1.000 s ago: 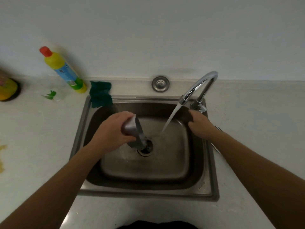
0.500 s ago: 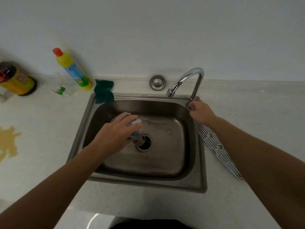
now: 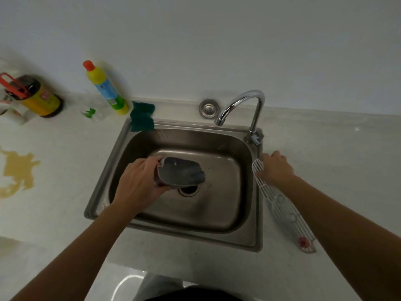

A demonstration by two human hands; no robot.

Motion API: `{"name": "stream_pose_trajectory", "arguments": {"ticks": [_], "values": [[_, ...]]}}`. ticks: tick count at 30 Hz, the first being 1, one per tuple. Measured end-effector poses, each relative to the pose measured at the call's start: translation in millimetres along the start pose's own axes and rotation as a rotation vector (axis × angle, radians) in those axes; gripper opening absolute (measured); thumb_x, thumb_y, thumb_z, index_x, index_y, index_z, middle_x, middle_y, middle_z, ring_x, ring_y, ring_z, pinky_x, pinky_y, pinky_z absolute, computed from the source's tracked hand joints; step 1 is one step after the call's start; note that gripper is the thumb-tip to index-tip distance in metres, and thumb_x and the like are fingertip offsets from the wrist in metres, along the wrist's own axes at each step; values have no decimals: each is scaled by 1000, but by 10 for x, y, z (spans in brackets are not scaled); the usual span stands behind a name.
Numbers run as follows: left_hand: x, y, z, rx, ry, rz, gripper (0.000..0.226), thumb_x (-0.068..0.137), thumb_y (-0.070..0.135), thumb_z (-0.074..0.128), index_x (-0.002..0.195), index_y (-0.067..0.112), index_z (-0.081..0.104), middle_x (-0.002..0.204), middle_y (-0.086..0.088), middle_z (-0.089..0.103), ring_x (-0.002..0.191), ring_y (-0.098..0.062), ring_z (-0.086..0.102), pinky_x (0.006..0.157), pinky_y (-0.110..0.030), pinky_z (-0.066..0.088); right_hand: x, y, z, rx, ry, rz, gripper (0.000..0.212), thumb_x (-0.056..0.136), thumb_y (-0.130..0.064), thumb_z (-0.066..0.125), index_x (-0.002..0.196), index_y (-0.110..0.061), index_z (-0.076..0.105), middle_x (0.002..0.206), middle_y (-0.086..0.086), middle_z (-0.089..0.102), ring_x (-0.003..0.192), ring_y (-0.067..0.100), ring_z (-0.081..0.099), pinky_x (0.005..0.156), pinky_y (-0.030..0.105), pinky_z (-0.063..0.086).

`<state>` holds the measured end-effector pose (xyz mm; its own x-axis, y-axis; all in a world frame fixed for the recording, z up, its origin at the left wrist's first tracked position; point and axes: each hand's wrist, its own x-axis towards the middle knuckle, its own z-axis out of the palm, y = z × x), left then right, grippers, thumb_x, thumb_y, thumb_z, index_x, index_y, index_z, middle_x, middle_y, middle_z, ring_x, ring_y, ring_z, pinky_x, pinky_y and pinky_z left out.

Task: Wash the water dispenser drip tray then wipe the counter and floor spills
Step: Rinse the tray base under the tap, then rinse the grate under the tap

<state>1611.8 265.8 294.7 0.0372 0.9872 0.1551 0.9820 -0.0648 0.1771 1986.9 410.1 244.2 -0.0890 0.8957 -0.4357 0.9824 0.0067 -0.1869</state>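
Note:
My left hand (image 3: 138,185) grips a grey drip tray (image 3: 181,173) by one end and holds it over the drain (image 3: 188,189) of the steel sink (image 3: 247,192), its hollow side facing up at me. My right hand (image 3: 275,168) rests on the near end of the white slotted tray grille (image 3: 284,210), which lies on the counter along the sink's right rim. Whether its fingers are closed around the grille is hidden. The tap (image 3: 240,107) arches over the back of the sink with no water running. A yellowish spill (image 3: 17,170) spreads on the counter at far left.
A green cloth (image 3: 142,116) hangs over the sink's back left corner. Behind it stand a yellow detergent bottle (image 3: 105,88) with a red cap and a yellow jar (image 3: 38,97). A small green scrap (image 3: 89,112) lies between them. A round metal cap (image 3: 209,108) sits behind the sink.
The water stopped running and the spout swung left. My right hand left the tap handle and came down onto the white grille. My left hand turned the grey tray so its hollow faces up.

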Motion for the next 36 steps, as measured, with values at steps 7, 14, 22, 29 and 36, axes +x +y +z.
{"name": "stream_pose_trajectory", "arguments": {"ticks": [7,14,22,29,36], "values": [[-153,-533,-36,-266,10,-343,78,57,47,99,114,27,50,102,9,61,89,-12,60,70,-24,47,-63,-483,-255,558,37,64,6,97,-19,65,101,-15,62,94,6,66,84,19,64,66,32,48],[-343,-1558,-183,-536,187,-639,76,55,45,100,107,37,45,106,10,64,91,-16,67,69,-23,52,-427,-1169,-53,1345,90,275,14,101,-6,57,112,-14,60,111,17,71,100,33,72,89,56,59],[-153,-2675,-65,-665,376,-846,77,49,61,95,105,40,47,95,23,59,86,3,62,62,-18,46,-562,-2071,664,1784,-8,489,30,104,5,44,132,6,54,111,24,69,94,33,70,74,45,65],[-56,-3389,251,-597,266,-838,76,55,60,95,105,31,46,102,7,60,86,-17,62,64,-21,47,-580,-2467,776,1869,-32,483,24,105,3,42,104,-4,66,84,14,77,71,23,77,60,37,65],[-121,-3507,366,-301,101,-813,75,63,66,88,109,18,52,110,-10,59,98,-31,59,81,-43,48,-623,-2546,792,1852,-45,466,26,104,5,40,105,-3,65,82,14,78,70,22,78,62,37,66]]}}
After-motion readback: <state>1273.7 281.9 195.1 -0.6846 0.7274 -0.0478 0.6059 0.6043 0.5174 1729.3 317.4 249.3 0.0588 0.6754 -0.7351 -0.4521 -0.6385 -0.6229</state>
